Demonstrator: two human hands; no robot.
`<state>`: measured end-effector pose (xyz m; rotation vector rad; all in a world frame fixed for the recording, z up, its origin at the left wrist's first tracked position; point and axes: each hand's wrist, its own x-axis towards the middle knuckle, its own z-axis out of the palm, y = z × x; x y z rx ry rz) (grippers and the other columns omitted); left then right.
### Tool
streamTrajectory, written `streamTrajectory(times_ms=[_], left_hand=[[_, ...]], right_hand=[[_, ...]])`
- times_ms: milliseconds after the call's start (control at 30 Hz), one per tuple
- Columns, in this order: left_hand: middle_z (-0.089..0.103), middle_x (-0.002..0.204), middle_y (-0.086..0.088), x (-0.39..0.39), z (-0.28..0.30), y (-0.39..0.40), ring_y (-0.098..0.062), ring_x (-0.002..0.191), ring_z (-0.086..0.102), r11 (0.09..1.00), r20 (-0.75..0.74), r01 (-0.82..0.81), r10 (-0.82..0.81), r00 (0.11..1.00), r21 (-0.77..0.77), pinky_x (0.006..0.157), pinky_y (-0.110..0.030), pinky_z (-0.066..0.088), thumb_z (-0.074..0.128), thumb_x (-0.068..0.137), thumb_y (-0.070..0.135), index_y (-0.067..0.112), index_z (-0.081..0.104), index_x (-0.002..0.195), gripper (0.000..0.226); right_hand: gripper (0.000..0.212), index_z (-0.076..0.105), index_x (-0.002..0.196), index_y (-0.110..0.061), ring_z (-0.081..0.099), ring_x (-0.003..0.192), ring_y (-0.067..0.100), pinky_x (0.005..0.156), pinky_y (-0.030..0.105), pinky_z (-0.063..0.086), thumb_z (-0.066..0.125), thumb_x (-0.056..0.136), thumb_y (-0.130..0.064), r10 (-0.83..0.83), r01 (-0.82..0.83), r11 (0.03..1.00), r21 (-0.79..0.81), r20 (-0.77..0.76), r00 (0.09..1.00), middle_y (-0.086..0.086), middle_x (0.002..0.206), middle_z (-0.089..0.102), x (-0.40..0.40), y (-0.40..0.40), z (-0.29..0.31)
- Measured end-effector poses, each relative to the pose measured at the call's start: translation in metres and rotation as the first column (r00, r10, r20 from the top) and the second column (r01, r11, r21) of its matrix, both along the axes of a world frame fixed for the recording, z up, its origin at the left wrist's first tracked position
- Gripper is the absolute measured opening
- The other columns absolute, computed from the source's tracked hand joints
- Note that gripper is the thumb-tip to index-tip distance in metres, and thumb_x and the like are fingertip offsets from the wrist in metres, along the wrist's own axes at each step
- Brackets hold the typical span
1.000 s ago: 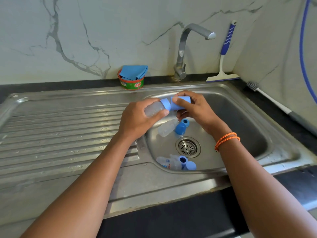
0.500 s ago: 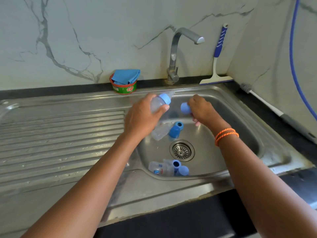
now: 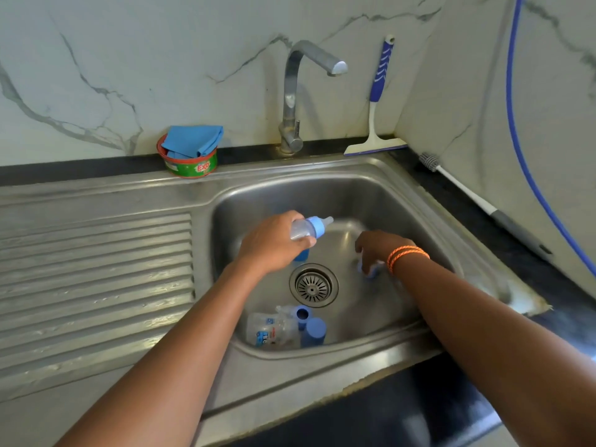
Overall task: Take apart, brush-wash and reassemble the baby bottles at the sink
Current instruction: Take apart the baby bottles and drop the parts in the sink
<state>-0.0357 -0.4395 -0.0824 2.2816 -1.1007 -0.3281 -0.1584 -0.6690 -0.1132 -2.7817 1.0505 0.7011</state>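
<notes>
Head view: a steel sink (image 3: 403, 188) sits by a marble wall (image 3: 129, 59). The left hand (image 3: 271, 245) holds a baby bottle (image 3: 308, 228) over the bowl. The right hand (image 3: 375, 250) curls on a blurry blue cap (image 3: 371, 271), half hidden.

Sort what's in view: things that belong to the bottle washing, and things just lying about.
Job: bottle held by left hand; cap under right hand; bottle parts in the sink; bottle brush; tap.
Lying about: squeegee; soap tub; hose.
</notes>
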Motion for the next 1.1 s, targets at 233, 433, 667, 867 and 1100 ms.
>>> streamTrajectory(times_ms=[233, 433, 667, 867, 1100], left_hand=[[0.062, 0.114, 0.012, 0.0, 0.002, 0.004, -0.017, 0.1, 0.061, 0.987, -0.074, -0.012, 0.0, 0.997, -0.159, 0.084, -0.042, 0.053, 0.078, 0.082, 0.056, 0.037, 0.05, 0.115, 0.046], [0.067, 0.112, 0.016, 0.0, 0.005, 0.006, -0.002, 0.105, 0.062, 0.916, -0.176, 0.012, -0.09, 0.98, -0.402, 0.091, -0.037, 0.055, 0.083, 0.084, 0.048, 0.035, 0.063, 0.115, 0.039], [0.065, 0.115, 0.015, 0.001, 0.019, -0.002, -0.005, 0.104, 0.062, 0.907, 0.016, 0.074, -0.074, 0.997, -0.415, 0.086, -0.031, 0.054, 0.076, 0.088, 0.052, 0.033, 0.062, 0.121, 0.041], [0.072, 0.095, 0.008, -0.005, 0.025, -0.002, -0.006, 0.079, 0.066, 0.883, -0.105, -0.014, -0.04, 0.994, -0.469, 0.067, -0.022, 0.051, 0.068, 0.096, 0.055, 0.026, 0.071, 0.11, 0.032], [0.069, 0.084, -0.028, 0.001, 0.027, 0.005, -0.027, 0.059, 0.052, 0.842, -0.6, -0.282, -0.061, 0.798, -0.461, 0.048, -0.027, 0.035, 0.066, 0.09, 0.068, -0.007, 0.068, 0.102, 0.076]], right_hand=[[0.053, 0.074, 0.112, -0.011, 0.076, 0.085, 0.029, 0.069, 0.032, 0.053, 0.044, 0.109, -0.055, -0.401, 0.027, 0.823, 0.568, 0.545, 0.736, 0.019, 0.107, 0.079, 0.018, 0.033, 0.074], [0.067, 0.071, 0.096, 0.006, 0.053, 0.05, 0.018, 0.052, 0.029, 0.044, 0.059, 0.102, -0.06, -0.448, -0.169, 0.728, 0.664, 0.648, 0.616, 0.011, 0.063, 0.065, 0.001, 0.069, 0.071], [0.055, 0.071, 0.099, 0.006, 0.051, 0.062, 0.023, 0.056, 0.029, 0.045, 0.063, 0.104, -0.048, -0.451, -0.349, 0.708, 0.614, 0.773, 0.446, 0.014, 0.072, 0.063, 0.001, 0.061, 0.063], [0.037, 0.073, 0.114, -0.003, 0.058, 0.076, 0.03, 0.068, 0.039, 0.053, 0.064, 0.106, -0.038, -0.451, -0.496, 0.649, 0.577, 0.817, 0.359, 0.02, 0.089, 0.069, -0.003, 0.057, 0.065], [0.055, 0.056, 0.146, -0.014, 0.065, 0.118, 0.038, 0.108, 0.066, 0.049, 0.072, 0.096, 0.001, -0.422, -0.65, 0.482, 0.588, 0.806, 0.416, 0.033, 0.129, 0.062, -0.009, 0.058, 0.077]])
